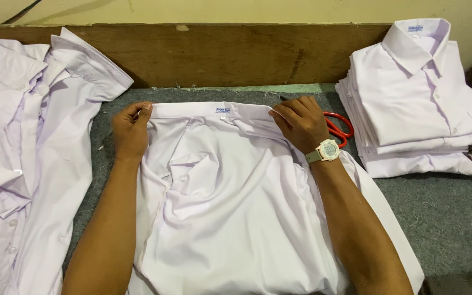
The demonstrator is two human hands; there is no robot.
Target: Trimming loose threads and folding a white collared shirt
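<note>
A white collared shirt (230, 207) lies spread on the grey felt tabletop (443, 218), its collar (203, 110) toward the far edge. My left hand (131, 128) pinches the left end of the collar between thumb and fingers. At the right end of the collar, my right hand (300, 123) presses down on and grips the shirt's shoulder fabric; a pale wristwatch (326, 151) is on that wrist. The shirt's front is rumpled between my forearms.
A neat stack of folded white shirts (416, 98) sits at the right. Unfolded white shirts (23, 153) are heaped at the left. Red-handled scissors (338, 129) lie just behind my right hand. A brown wooden board (219, 52) backs the table.
</note>
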